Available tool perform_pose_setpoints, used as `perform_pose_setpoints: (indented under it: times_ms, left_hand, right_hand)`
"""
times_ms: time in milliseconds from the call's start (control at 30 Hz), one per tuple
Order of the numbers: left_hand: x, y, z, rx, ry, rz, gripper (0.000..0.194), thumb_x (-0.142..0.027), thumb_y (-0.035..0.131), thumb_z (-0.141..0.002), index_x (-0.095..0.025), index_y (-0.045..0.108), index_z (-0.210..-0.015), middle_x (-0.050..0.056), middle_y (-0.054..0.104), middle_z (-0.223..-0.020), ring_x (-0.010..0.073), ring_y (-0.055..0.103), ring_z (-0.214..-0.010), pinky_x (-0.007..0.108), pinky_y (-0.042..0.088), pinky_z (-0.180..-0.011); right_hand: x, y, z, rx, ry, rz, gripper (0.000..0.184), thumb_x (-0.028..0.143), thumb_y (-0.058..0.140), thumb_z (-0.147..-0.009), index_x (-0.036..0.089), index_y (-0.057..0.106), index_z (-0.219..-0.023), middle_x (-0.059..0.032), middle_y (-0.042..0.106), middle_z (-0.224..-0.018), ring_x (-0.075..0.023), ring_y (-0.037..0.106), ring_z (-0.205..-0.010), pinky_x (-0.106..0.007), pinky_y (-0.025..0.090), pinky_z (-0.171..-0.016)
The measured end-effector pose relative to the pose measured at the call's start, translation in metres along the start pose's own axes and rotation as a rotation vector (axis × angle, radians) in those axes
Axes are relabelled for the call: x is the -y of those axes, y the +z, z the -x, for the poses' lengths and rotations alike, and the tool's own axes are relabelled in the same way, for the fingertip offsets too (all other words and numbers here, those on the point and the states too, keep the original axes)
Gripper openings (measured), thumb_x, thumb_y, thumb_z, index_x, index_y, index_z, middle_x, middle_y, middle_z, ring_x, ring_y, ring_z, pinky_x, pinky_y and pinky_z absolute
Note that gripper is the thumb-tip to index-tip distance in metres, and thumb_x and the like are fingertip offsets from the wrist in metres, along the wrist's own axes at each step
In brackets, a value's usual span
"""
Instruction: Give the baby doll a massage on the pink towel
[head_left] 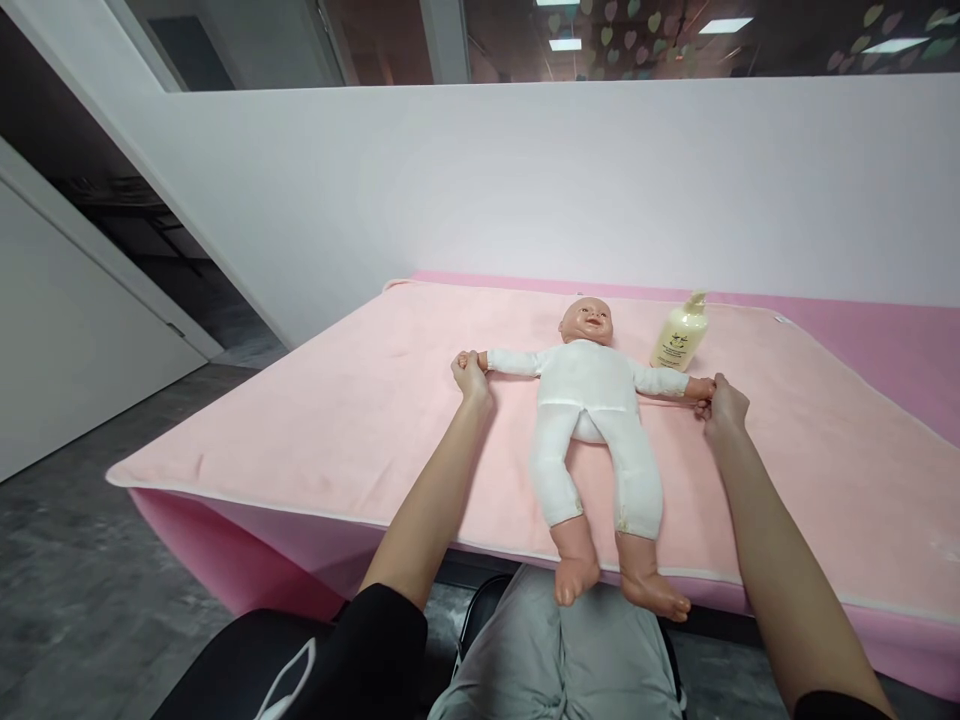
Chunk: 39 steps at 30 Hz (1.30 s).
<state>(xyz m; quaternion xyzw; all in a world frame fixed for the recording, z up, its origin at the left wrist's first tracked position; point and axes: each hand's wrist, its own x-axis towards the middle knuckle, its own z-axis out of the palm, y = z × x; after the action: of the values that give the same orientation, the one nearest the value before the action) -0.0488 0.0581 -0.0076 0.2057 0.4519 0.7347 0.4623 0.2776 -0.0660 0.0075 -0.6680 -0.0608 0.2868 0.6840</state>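
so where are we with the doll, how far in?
Done: doll lies face up on the pink mat, arms spread, feet past the near edge. In hand: left hand has a grip on one doll hand, right hand on the other. Left: the lotion bottle by its head stands untouched, pump not pressed.

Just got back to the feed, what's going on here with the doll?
A person is holding a baby doll by both of its hands, arms spread wide. The left hand grips one doll hand, the right hand grips the other. The doll lies face up on a pink mat, its feet hanging past the near edge. A cream pump bottle stands upright by the doll's shoulder, untouched.
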Motion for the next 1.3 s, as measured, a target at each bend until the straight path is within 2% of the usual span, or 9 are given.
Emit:
perform_pose_setpoints:
  times_ms: [200,367,467,567,667,800,1000,1200,1300]
  left_hand:
    - [-0.0012,-0.0005,-0.0036,-0.024,-0.105,0.08,0.022,-0.033,0.038,-0.085,-0.019,0.042,-0.069,-0.003,0.042,-0.063,0.0071,0.047,-0.057,0.019,0.043,-0.058]
    - [-0.0014,-0.0005,-0.0005,-0.016,-0.036,0.042,0.017,-0.028,0.054,-0.078,-0.018,0.045,-0.067,-0.004,0.045,-0.063,0.0065,0.047,-0.058,0.019,0.043,-0.06]
    - [-0.0023,0.0001,0.0016,-0.035,-0.037,0.045,0.019,-0.028,0.048,-0.082,-0.018,0.046,-0.067,-0.003,0.046,-0.064,0.0069,0.048,-0.059,0.02,0.042,-0.06]
    - [-0.0046,0.0006,0.002,-0.064,-0.102,0.087,0.025,-0.031,0.036,-0.088,-0.018,0.047,-0.069,-0.001,0.049,-0.066,0.0085,0.051,-0.06,0.022,0.043,-0.06]
    - [-0.0054,0.0003,0.0013,-0.07,-0.117,0.075,0.025,-0.033,0.039,-0.087,-0.018,0.047,-0.068,-0.001,0.049,-0.066,0.0097,0.052,-0.062,0.024,0.044,-0.062]
    - [-0.0033,-0.0003,-0.0009,-0.044,-0.07,0.021,0.018,-0.028,0.053,-0.079,-0.017,0.047,-0.066,-0.003,0.049,-0.065,0.0081,0.051,-0.06,0.023,0.044,-0.063]
    - [-0.0058,0.0009,-0.004,-0.069,-0.196,0.158,0.029,-0.034,0.033,-0.089,-0.017,0.052,-0.075,0.001,0.055,-0.071,0.0097,0.055,-0.063,0.024,0.047,-0.06]
    - [-0.0062,0.0003,-0.0038,-0.052,-0.188,0.114,0.018,-0.032,0.045,-0.084,-0.018,0.054,-0.079,0.001,0.057,-0.076,0.0097,0.056,-0.067,0.022,0.047,-0.061]
    - [-0.0069,0.0,-0.0044,-0.059,-0.208,0.14,0.026,-0.034,0.037,-0.088,-0.018,0.057,-0.084,0.004,0.059,-0.083,0.0113,0.058,-0.072,0.025,0.048,-0.064]
  right_hand:
    - [-0.0023,-0.0027,-0.0062,0.045,-0.015,-0.014,0.034,0.043,0.03,-0.087,0.016,0.047,-0.074,0.0019,0.048,-0.055,-0.0057,0.034,-0.032,-0.018,0.028,-0.028]
    - [-0.0044,-0.0034,-0.0061,0.068,-0.046,0.012,0.017,0.029,0.057,-0.072,0.016,0.048,-0.073,0.004,0.046,-0.054,-0.0065,0.037,-0.034,-0.019,0.03,-0.028]
    - [-0.0042,-0.0024,-0.0053,0.054,-0.052,0.001,0.014,0.029,0.05,-0.077,0.015,0.049,-0.073,0.0034,0.049,-0.057,-0.0059,0.037,-0.032,-0.019,0.031,-0.027]
    - [-0.0035,-0.0019,-0.0039,0.047,-0.051,-0.03,0.026,0.034,0.036,-0.084,0.015,0.05,-0.075,0.0024,0.051,-0.059,-0.0059,0.037,-0.032,-0.019,0.033,-0.027]
    - [-0.0039,-0.0021,-0.0013,0.037,-0.11,0.02,0.024,0.037,0.044,-0.081,0.014,0.05,-0.073,0.0025,0.05,-0.058,-0.0062,0.039,-0.032,-0.019,0.034,-0.026]
    - [-0.0049,-0.0028,0.001,0.044,-0.15,0.069,0.015,0.026,0.056,-0.073,0.015,0.047,-0.07,0.0036,0.048,-0.055,-0.0061,0.04,-0.033,-0.018,0.035,-0.027]
    - [-0.0032,-0.0026,-0.0009,0.019,-0.098,0.026,0.02,0.029,0.039,-0.083,0.014,0.049,-0.075,0.0008,0.053,-0.06,-0.0071,0.042,-0.032,-0.02,0.038,-0.026]
    - [-0.0062,-0.0034,-0.0003,0.092,-0.163,0.1,0.014,0.026,0.052,-0.076,0.015,0.045,-0.071,0.0033,0.047,-0.055,-0.0095,0.046,-0.033,-0.022,0.041,-0.027]
    - [-0.0084,-0.0034,-0.0028,0.048,-0.146,0.083,0.013,0.023,0.047,-0.079,0.015,0.044,-0.069,0.002,0.049,-0.058,-0.008,0.045,-0.033,-0.022,0.042,-0.027]
